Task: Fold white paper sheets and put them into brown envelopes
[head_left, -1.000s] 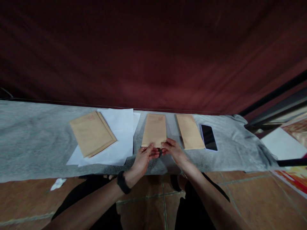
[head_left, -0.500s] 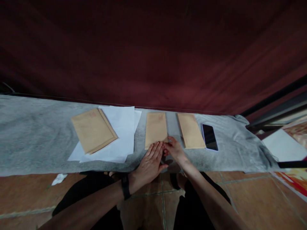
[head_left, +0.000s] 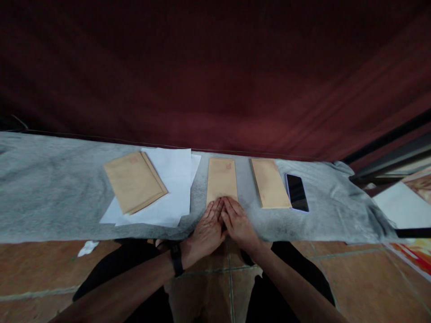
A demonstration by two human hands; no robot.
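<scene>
Hands (head_left: 207, 231) (head_left: 239, 225) together — palms down, fingers straight — on the near end of the middle envelope (head_left: 222, 178)

The brown paper envelope (head_left: 222, 177) lies flat on the grey cloth (head_left: 319, 226), its long sides running away from the person, its upper face looking smooth, with a small, faint reddish mark (head_left: 228, 165) near the far right corner. Fingers of the left hand (head_left: 209, 229) and right hand (head_left: 239, 224) lie over its near end, hiding most of that edge and how it is closed. It sits apart from the white sheets (head_left: 177, 170) on its left and the brown stack (head_left: 272, 184) on its right.
</scene>
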